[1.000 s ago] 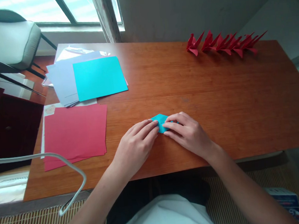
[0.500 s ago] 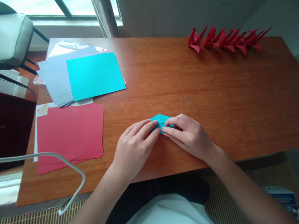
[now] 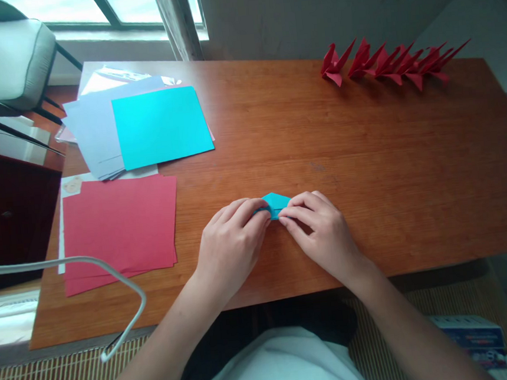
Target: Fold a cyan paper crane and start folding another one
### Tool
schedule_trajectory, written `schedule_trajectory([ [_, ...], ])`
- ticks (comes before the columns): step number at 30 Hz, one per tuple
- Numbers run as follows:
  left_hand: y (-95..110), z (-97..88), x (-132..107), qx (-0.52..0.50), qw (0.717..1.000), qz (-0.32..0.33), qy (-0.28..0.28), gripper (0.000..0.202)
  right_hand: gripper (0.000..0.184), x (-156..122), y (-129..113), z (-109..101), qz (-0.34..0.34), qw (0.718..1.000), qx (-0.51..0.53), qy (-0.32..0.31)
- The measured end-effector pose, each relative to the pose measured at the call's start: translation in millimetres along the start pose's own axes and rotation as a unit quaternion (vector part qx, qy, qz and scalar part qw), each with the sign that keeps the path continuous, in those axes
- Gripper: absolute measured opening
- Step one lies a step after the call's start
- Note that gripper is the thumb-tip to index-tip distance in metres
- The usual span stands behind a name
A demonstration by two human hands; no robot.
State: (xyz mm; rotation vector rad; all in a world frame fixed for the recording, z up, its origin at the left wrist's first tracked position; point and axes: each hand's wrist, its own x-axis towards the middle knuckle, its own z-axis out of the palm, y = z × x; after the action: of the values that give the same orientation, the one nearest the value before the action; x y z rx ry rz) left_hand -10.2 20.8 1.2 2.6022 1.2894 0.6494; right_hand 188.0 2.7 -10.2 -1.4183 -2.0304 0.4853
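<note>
A small folded piece of turquoise paper (image 3: 276, 201) lies near the front edge of the wooden table, its top coming to a low point and a crease running across it. My left hand (image 3: 235, 233) grips its left side, thumb and fingers closed over the paper. On the right side, my right hand (image 3: 321, 231) pinches the paper between thumb and fingers. Both hands cover the ends of the fold, so its full outline is hidden.
To the left lie red sheets (image 3: 119, 225), and behind them a turquoise sheet (image 3: 163, 127) on pale sheets (image 3: 93, 133). Several red folded paper cranes (image 3: 384, 63) line the back right. A white cable (image 3: 100, 262) arcs over the front left corner.
The lower edge of the turquoise paper now sits higher, and the piece looks narrower between my hands. My right fingers have shifted along its right side.
</note>
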Motion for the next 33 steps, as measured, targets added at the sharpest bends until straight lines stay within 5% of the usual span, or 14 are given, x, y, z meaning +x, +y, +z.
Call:
schedule_trajectory([
  [13, -2.9, 0.0, 4.8, -0.1, 0.994, -0.041, -0.022, 0.014, 0.01, 1.1, -2.6, 1.1, 0.052, 0.999, -0.008, -0.003],
  [33, -1.6, 1.5, 4.0, -0.078, 0.995, -0.048, -0.029, 0.015, 0.01, 0.2, -0.4, -4.1, 0.04, 0.999, 0.026, -0.012],
])
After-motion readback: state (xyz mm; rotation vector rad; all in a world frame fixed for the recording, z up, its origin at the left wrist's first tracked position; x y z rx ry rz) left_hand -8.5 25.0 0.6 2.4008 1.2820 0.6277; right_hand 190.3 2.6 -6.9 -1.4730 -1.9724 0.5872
